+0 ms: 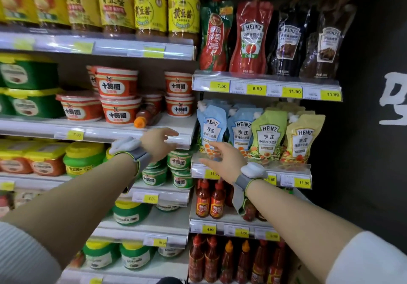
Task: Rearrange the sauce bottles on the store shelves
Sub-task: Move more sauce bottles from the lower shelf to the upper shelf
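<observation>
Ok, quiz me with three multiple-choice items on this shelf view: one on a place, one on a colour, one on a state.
1. Where is the lying sauce bottle?
A. on the floor
B. among the red tubs
C. beside the blue Heinz pouches

2. What colour is its cap?
A. orange
B. white
C. green

3. How are the left hand and right hand?
A. both gripping bottles
B. left gripping a tub
C. both open, holding nothing

Answers:
1 B, it lies on its side between the tubs on that shelf.
2 A, the cap facing the camera is orange.
3 C, fingers are spread and reach toward the shelves with nothing in them.
</observation>
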`<state>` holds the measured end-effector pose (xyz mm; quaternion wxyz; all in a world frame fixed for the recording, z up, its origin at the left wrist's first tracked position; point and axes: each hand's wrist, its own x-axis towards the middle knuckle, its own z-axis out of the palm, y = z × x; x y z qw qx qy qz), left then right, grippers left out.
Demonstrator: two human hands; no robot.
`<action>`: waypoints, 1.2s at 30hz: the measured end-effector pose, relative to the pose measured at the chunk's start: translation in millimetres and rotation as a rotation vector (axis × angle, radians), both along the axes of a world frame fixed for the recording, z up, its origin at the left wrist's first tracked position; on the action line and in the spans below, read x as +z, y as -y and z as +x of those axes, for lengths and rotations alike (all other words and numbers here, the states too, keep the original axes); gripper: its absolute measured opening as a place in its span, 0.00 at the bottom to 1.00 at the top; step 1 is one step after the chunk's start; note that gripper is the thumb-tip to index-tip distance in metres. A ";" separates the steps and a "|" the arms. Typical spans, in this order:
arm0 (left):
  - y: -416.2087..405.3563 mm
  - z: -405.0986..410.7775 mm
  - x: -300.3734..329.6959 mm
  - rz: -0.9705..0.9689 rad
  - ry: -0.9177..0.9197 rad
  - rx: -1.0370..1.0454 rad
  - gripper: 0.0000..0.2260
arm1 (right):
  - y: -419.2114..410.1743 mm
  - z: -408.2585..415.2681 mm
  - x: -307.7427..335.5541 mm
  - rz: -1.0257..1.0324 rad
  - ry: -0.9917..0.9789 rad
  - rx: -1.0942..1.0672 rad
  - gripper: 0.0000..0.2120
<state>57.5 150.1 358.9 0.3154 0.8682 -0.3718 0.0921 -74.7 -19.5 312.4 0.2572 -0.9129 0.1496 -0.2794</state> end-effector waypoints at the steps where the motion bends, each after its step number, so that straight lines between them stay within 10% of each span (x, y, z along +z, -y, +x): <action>1: -1.8 2.2 2.9 -0.019 0.016 0.007 0.15 | -0.3 2.9 4.0 -0.008 0.004 -0.001 0.31; 36: 4.5 91.4 -0.7 -0.321 -0.018 0.409 0.25 | -32.1 200.6 64.5 -0.184 -0.087 0.179 0.28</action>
